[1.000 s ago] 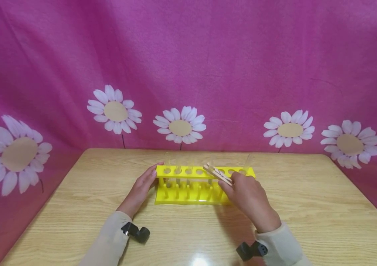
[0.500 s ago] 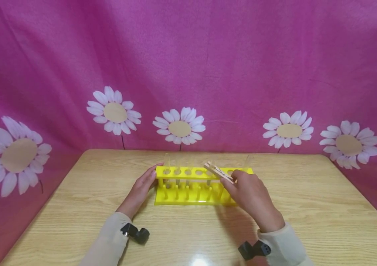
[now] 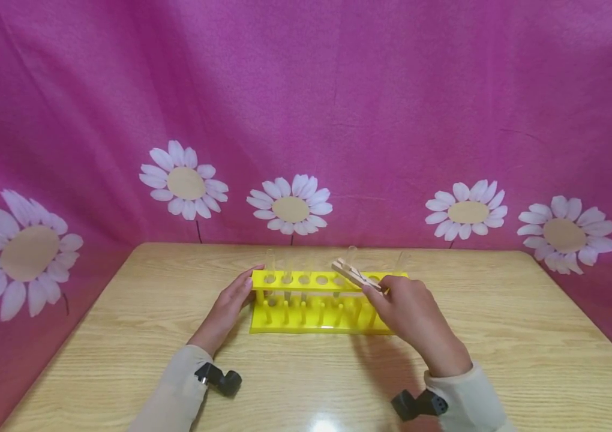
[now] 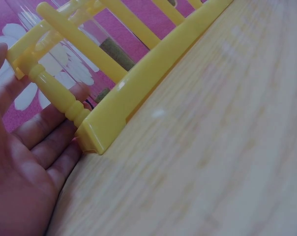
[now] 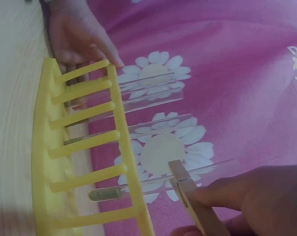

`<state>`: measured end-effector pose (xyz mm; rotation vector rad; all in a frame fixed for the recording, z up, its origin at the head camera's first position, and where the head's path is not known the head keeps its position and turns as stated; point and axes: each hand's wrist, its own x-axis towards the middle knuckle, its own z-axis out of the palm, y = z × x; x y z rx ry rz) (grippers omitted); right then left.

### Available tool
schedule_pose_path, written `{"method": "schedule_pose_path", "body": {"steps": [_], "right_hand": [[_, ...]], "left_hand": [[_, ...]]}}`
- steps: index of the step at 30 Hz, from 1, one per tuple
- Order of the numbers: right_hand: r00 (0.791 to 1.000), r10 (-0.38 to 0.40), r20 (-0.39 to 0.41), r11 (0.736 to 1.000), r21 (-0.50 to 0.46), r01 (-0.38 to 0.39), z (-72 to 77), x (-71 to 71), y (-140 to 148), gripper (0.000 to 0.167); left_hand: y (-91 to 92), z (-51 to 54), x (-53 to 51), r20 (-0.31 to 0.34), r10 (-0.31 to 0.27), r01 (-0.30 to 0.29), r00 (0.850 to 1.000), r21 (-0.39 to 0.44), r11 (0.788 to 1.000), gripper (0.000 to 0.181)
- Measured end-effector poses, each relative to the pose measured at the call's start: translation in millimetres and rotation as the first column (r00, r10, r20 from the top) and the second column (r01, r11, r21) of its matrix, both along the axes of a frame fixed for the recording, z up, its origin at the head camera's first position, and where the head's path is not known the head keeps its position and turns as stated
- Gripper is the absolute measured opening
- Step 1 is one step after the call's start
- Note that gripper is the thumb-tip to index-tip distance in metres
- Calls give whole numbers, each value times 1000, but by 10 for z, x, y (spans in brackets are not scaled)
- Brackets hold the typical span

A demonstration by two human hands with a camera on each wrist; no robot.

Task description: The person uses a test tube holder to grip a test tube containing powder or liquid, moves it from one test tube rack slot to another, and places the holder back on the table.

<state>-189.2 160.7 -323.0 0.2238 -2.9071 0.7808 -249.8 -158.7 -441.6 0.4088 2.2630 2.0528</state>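
A yellow test tube rack (image 3: 287, 329) stands on the table with several clear tubes in its top holes. My left hand (image 3: 233, 297) holds its left end, thumb at the upper bar and fingers behind the end post, as the left wrist view shows. My right hand (image 3: 411, 315) grips a wooden test tube holder (image 3: 353, 275), shaped like a clothes peg, above the right half of the rack. In the right wrist view the holder's tip is at a tilted test tube (image 5: 105, 194) with dark greenish stuff at its bottom; that tube passes through the top bar. The holder's rear end is hidden.
A wood-grain table (image 3: 306, 378) lies under the rack. Behind it hangs a magenta cloth (image 3: 371, 120) printed with white daisies. Several yellow pegs (image 3: 303, 313) rise along the rack's base, in front of the tubes. Other tubes (image 3: 270, 261) stick up above the left holes.
My right hand has shifted slightly right and down, and the holder has turned a little with it. The top of a tube now shows more clearly behind the holder. My left hand stays put.
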Motion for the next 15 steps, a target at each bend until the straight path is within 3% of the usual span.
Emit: {"method": "schedule_pose_path", "body": {"steps": [15], "right_hand": [[1000, 19, 0, 1000, 19, -19, 143, 71, 116, 28]], "left_hand": [[-5, 5, 4, 8, -2, 2, 1000, -6, 1000, 51]]}}
